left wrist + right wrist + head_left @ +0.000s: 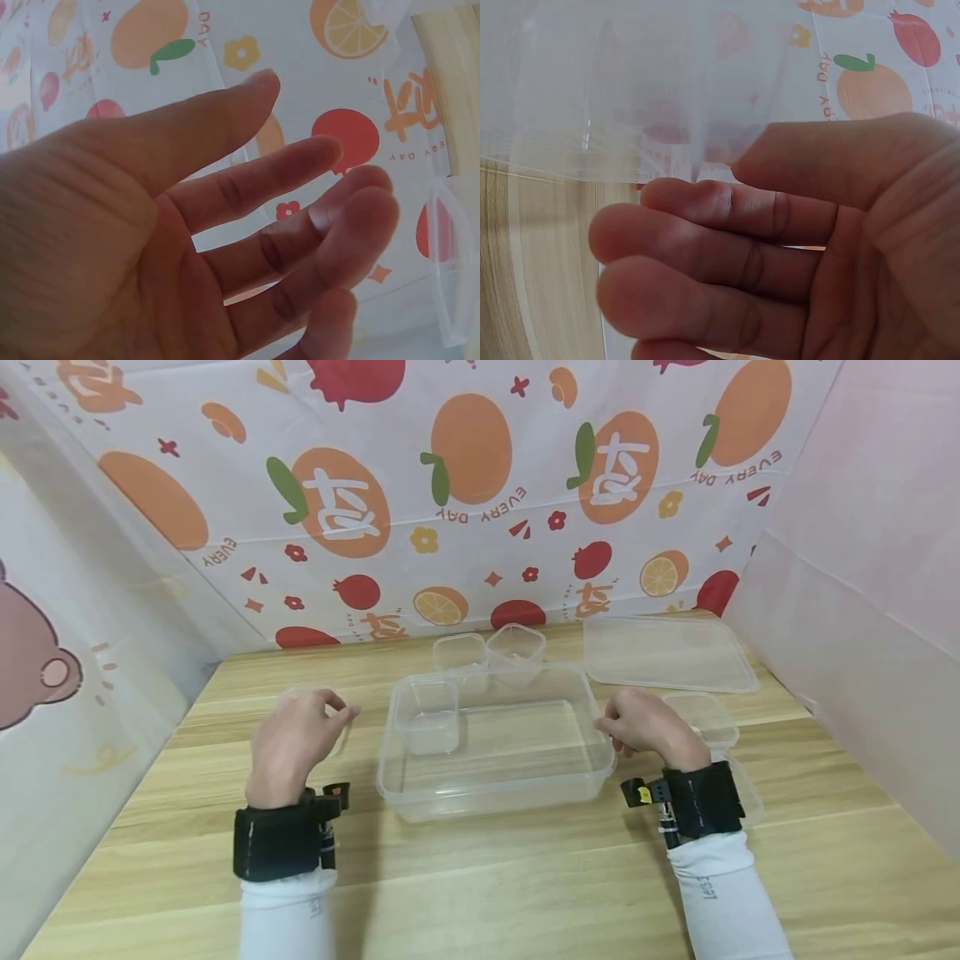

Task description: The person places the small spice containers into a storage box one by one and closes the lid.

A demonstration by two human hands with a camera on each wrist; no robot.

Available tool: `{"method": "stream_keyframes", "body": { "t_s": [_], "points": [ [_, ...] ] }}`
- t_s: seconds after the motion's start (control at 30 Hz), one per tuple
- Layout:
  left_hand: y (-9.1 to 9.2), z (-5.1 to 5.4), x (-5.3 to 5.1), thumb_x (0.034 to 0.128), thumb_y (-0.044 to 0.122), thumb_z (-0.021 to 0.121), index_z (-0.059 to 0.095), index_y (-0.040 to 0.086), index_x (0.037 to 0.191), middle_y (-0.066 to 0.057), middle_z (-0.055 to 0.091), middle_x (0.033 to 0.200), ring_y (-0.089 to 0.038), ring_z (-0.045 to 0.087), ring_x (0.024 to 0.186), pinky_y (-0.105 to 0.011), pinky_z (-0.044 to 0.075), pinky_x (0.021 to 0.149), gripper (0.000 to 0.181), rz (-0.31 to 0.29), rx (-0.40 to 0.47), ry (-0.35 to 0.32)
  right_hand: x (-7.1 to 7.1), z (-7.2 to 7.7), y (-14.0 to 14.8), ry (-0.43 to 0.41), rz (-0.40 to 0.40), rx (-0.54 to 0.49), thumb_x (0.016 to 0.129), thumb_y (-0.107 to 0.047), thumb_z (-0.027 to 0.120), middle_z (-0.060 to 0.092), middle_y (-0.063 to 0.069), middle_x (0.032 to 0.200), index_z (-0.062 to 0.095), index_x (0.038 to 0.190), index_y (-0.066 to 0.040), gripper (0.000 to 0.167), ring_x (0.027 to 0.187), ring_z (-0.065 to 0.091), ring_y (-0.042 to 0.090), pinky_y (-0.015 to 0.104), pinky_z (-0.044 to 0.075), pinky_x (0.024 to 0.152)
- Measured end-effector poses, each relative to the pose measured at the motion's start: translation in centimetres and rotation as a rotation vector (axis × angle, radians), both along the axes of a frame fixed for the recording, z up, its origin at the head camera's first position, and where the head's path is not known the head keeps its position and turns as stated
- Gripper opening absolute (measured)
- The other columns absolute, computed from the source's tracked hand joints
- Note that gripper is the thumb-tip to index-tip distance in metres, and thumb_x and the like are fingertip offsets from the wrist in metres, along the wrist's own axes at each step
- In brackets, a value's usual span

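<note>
A large clear rectangular plastic container [495,785] is in the middle of the wooden table. Inside it, at the left, sits a small clear square cup [431,735]. My right hand [645,727] pinches the big container's right rim between thumb and forefinger; the right wrist view shows the thumb [802,157] at the translucent wall and the other fingers loosely bent below. To the container's left, my left hand [296,739] hovers with nothing held. Its fingers [277,180] are relaxed and apart from the thumb in the left wrist view.
Two more small clear cups, one left [460,652] and one right [517,643], stand behind the container. A large flat clear lid [667,652] lies at the back right. Smaller clear lids [701,718] lie partly behind my right wrist. A fruit-printed sheet [480,543] hangs behind the table.
</note>
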State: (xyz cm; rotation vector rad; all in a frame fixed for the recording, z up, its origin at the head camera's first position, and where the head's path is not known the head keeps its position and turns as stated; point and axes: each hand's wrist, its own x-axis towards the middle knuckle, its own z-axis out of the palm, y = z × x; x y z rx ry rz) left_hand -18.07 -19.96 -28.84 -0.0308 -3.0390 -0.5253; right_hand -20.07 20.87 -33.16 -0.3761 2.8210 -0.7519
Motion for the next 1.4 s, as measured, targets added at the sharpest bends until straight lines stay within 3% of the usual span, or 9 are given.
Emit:
{"method": "stream_keyframes", "body": {
  "t_s": [0.17,0.3,0.47,0.67,0.97,1.23,1.4],
  "points": [
    [-0.4,-0.7,-0.1,0.1011,0.029,0.062,0.069,-0.003,0.116,-0.008,0.058,0.070,-0.027,0.053,0.066,-0.033,0.037,0.048,0.036,0.013,0.015,0.020,-0.1,0.1,-0.2,-0.001,0.004,0.006,0.100,-0.012,0.058,0.057,0.002,0.055,0.061,0.061,-0.008,0.040,0.047,0.053,0.014,0.029,0.036,0.052],
    [-0.5,-0.9,-0.4,0.1013,0.029,0.061,0.069,-0.003,0.117,-0.009,0.059,0.072,-0.028,0.055,0.070,-0.034,0.039,0.050,0.037,0.010,0.027,0.013,-0.1,0.1,-0.2,0.000,0.007,0.005,0.100,-0.011,0.059,0.057,0.002,0.055,0.061,0.060,-0.008,0.040,0.048,0.054,0.015,0.029,0.036,0.052],
    [-1.0,-1.3,-0.4,0.1018,0.029,0.061,0.066,-0.005,0.120,-0.012,0.064,0.081,-0.031,0.058,0.077,-0.036,0.043,0.052,0.039,0.003,0.050,-0.056,0.0,-0.2,0.0,-0.020,0.004,-0.014,0.100,-0.010,0.059,0.056,0.002,0.055,0.061,0.060,-0.007,0.040,0.047,0.052,0.014,0.029,0.035,0.051],
    [-1.3,-1.5,-0.2,0.1032,0.032,0.059,0.064,-0.004,0.124,-0.008,0.058,0.073,-0.029,0.055,0.073,-0.036,0.040,0.051,0.042,0.014,0.067,-0.098,0.0,-0.3,0.0,-0.021,-0.001,-0.025,0.100,-0.010,0.059,0.056,0.003,0.056,0.062,0.062,-0.007,0.038,0.047,0.053,0.014,0.028,0.035,0.050],
    [-1.1,-1.5,-0.3,0.1027,0.030,0.060,0.064,-0.006,0.122,-0.008,0.059,0.072,-0.029,0.056,0.073,-0.035,0.040,0.052,0.041,0.013,0.060,-0.074,0.0,-0.1,0.1,-0.026,-0.009,-0.024,0.100,-0.011,0.059,0.056,0.003,0.056,0.065,0.065,-0.004,0.037,0.048,0.053,0.015,0.029,0.036,0.051],
    [-1.2,-1.7,-0.4,0.1031,0.030,0.059,0.065,-0.004,0.123,-0.004,0.053,0.064,-0.024,0.049,0.063,-0.032,0.033,0.048,0.039,0.053,0.099,-0.030,-0.1,-0.2,0.0,-0.012,-0.008,-0.027,0.100,-0.011,0.059,0.057,0.002,0.056,0.064,0.064,-0.005,0.037,0.048,0.052,0.014,0.029,0.036,0.051],
    [-1.7,-2.0,-0.4,0.1033,0.030,0.059,0.064,-0.004,0.124,-0.007,0.056,0.070,-0.025,0.050,0.065,-0.033,0.034,0.049,0.040,0.079,0.111,-0.014,0.0,-0.2,0.1,-0.016,-0.011,-0.019,0.100,-0.011,0.059,0.057,0.003,0.057,0.064,0.064,-0.005,0.037,0.048,0.053,0.014,0.029,0.038,0.052]
  ]
}}
